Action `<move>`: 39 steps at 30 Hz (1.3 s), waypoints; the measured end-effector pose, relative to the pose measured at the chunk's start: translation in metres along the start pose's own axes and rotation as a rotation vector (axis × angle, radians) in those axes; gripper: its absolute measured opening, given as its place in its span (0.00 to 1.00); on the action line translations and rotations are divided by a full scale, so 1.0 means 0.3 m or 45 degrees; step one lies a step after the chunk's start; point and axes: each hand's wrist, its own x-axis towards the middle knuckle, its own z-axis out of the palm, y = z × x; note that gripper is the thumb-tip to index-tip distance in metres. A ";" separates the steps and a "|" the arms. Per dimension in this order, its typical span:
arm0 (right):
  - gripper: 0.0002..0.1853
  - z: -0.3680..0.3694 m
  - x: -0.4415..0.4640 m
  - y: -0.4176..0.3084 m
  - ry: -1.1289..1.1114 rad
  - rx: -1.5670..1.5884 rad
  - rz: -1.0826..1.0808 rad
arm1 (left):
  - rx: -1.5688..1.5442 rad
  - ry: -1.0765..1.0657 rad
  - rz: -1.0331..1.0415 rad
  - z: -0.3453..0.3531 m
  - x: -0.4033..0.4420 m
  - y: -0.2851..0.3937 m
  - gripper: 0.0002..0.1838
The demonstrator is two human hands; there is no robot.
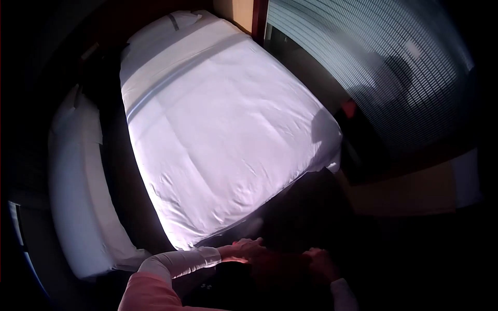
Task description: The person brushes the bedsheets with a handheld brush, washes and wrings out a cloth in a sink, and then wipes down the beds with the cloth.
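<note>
A bed with a smooth white sheet [223, 124] fills the middle of the view, wrinkled near its foot end. My left hand [245, 251] is just below the near corner of the bed, in front of my body; its fingers are partly in shadow, and I cannot make out whether it holds anything. To the right, my right hand [320, 262] is in deep shadow with fingers bent, beside a dark reddish area too dim to identify. Neither hand visibly touches the sheet.
A second white-covered bed [78, 192] stands on the left, past a dark gap. A pillow [161, 28] lies at the far end of the main bed. On the right is a window with slatted blinds [332, 52]. A pale brown surface [404, 192] lies below it.
</note>
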 end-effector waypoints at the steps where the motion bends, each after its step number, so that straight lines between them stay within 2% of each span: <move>1: 0.17 -0.111 0.120 -0.009 0.260 -0.097 -0.109 | 0.069 0.167 -0.096 -0.050 0.023 -0.110 0.14; 3: 0.21 -0.372 0.379 -0.064 0.628 -0.440 -0.298 | 0.025 0.691 -0.091 -0.295 0.022 -0.244 0.15; 4: 0.22 -0.494 0.515 -0.092 0.820 -0.475 -0.424 | 0.200 0.739 -0.367 -0.455 0.010 -0.245 0.18; 5: 0.23 -0.599 0.676 -0.097 0.963 -0.494 -0.511 | 0.319 0.926 -0.518 -0.557 0.039 -0.332 0.24; 7: 0.23 -0.794 1.024 -0.120 1.094 -0.572 -0.559 | 0.583 1.314 -0.435 -0.749 0.121 -0.606 0.34; 8: 0.26 -0.858 1.227 -0.102 1.287 -0.579 -0.664 | 0.565 1.289 -0.610 -0.849 0.162 -0.712 0.36; 9: 0.27 -0.922 1.402 -0.092 1.291 -0.600 -0.692 | 0.702 1.311 -0.704 -0.923 0.218 -0.860 0.40; 10: 0.29 -0.963 1.552 -0.077 1.369 -0.469 -0.797 | 0.599 1.309 -0.824 -0.992 0.260 -0.918 0.39; 11: 0.24 -0.976 1.662 -0.066 1.191 -0.381 -0.646 | 0.558 1.263 -0.913 -1.023 0.315 -0.982 0.39; 13: 0.28 -0.947 1.834 -0.026 0.888 -0.364 -0.480 | 0.463 1.186 -1.036 -1.006 0.407 -1.079 0.38; 15: 0.31 -0.852 1.847 0.055 0.592 -0.364 -0.340 | 0.452 1.065 -1.119 -0.898 0.515 -1.086 0.35; 17: 0.30 -0.741 1.693 0.139 0.696 -0.257 -0.478 | 0.468 1.178 -1.042 -0.705 0.603 -0.960 0.35; 18: 0.29 -0.629 1.622 0.238 0.710 -0.354 -0.477 | 0.388 1.085 -0.985 -0.591 0.619 -0.871 0.35; 20: 0.30 -0.490 1.373 0.381 0.510 -0.351 -0.403 | 0.210 0.994 -0.816 -0.334 0.657 -0.663 0.38; 21: 0.31 -0.463 1.240 0.437 0.414 -0.327 -0.428 | 0.017 0.857 -0.785 -0.260 0.663 -0.529 0.38; 22: 0.30 -0.366 1.133 0.546 0.292 -0.240 -0.381 | -0.229 0.753 -0.768 -0.179 0.679 -0.423 0.33; 23: 0.26 -0.353 0.996 0.603 -0.033 -0.275 -0.236 | -0.362 0.562 -0.690 -0.057 0.706 -0.360 0.30; 24: 0.23 -0.306 0.911 0.654 -0.369 -0.477 -0.138 | -0.486 0.371 -0.607 0.036 0.738 -0.321 0.28; 25: 0.20 -0.277 0.834 0.704 -0.555 -0.471 -0.150 | -0.507 0.201 -0.512 0.067 0.757 -0.290 0.26; 26: 0.17 -0.311 0.779 0.718 -0.596 -0.276 -0.064 | -0.522 0.046 -0.416 0.071 0.800 -0.273 0.23; 27: 0.16 -0.337 0.763 0.752 -0.655 -0.199 -0.011 | -0.510 0.051 -0.415 0.007 0.815 -0.257 0.19; 28: 0.14 -0.356 0.726 0.776 -0.724 -0.107 0.047 | -0.593 -0.209 -0.427 -0.158 0.817 -0.240 0.16; 30: 0.11 -0.520 0.733 0.774 -0.308 0.084 -0.151 | -0.577 0.015 -0.294 -0.349 0.785 -0.240 0.16; 31: 0.10 -0.675 0.786 0.717 -0.154 0.056 -0.233 | -0.548 0.070 -0.268 -0.428 0.786 -0.283 0.23; 32: 0.10 -0.849 0.847 0.641 0.010 0.028 -0.312 | -0.540 0.112 -0.332 -0.621 0.761 -0.281 0.26; 33: 0.09 -1.049 0.904 0.541 0.120 -0.033 -0.357 | -0.594 0.363 -0.287 -0.763 0.732 -0.309 0.27; 34: 0.12 -1.170 0.990 0.540 0.204 0.072 -0.442 | -0.411 0.501 -0.451 -0.923 0.737 -0.318 0.28; 35: 0.17 -1.223 1.114 0.585 0.481 -0.393 -0.680 | -0.286 0.794 -0.515 -1.057 0.754 -0.345 0.28; 36: 0.22 -1.294 1.237 0.574 0.526 -0.488 -0.685 | -0.121 0.943 -0.556 -1.171 0.767 -0.386 0.29; 37: 0.23 -1.384 1.372 0.545 0.642 -0.494 -0.757 | 0.117 1.085 -0.667 -1.244 0.801 -0.464 0.30; 38: 0.23 -1.431 1.540 0.554 0.760 -0.479 -0.792 | 0.240 1.271 -0.590 -1.289 0.850 -0.629 0.33; 39: 0.23 -1.469 1.711 0.550 0.849 -0.459 -0.798 | 0.251 1.289 -0.703 -1.345 0.890 -0.776 0.35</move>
